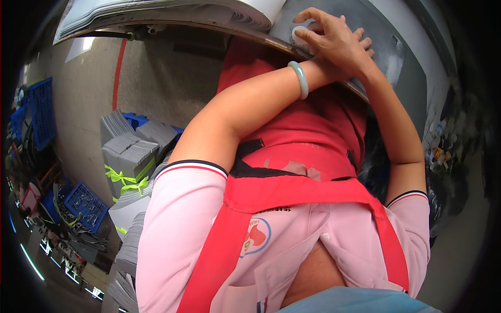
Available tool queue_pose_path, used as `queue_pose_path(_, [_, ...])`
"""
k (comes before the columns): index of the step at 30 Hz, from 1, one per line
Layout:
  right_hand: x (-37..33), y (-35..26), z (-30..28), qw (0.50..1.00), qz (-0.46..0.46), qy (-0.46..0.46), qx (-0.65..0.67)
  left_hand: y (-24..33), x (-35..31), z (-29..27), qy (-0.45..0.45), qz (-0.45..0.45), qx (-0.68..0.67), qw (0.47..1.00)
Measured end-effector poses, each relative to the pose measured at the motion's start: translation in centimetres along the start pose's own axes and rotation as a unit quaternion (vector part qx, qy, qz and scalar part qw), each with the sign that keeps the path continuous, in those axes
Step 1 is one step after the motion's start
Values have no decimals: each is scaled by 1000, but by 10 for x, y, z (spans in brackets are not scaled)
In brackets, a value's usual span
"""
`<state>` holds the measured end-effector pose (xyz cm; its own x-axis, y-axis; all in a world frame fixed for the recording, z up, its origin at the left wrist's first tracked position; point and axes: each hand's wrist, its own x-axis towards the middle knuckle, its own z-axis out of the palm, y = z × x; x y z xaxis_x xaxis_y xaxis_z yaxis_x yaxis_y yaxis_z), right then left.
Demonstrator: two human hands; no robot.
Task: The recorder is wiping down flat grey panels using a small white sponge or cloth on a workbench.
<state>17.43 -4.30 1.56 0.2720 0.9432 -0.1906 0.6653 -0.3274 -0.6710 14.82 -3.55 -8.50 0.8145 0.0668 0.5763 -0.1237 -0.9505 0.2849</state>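
Observation:
My right hand [334,44] is over the grey tabletop, its index finger and thumb curved and apart. A small white round thing [299,38] shows by the thumb; its kind is unclear, and I cannot tell whether the thumb touches it. My left hand [367,44] crosses underneath. Most of it is hidden by the right hand and wrist; only some stretched fingers stick out on the far side. A pale green bangle [298,80] circles my left wrist.
A thick stack of large white sheets [172,11] lies on the table at the upper left. Grey bundles tied with yellow-green ribbon [128,156] stand on my left. Blue plastic crates [86,206] are farther left. The table's front edge runs under my forearms.

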Motion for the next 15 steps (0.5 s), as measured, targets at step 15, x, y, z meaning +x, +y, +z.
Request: queue_pose_path(15, [-14,19,7,973,-58,64,-213,4,11,-2,-64,-14,46,997])
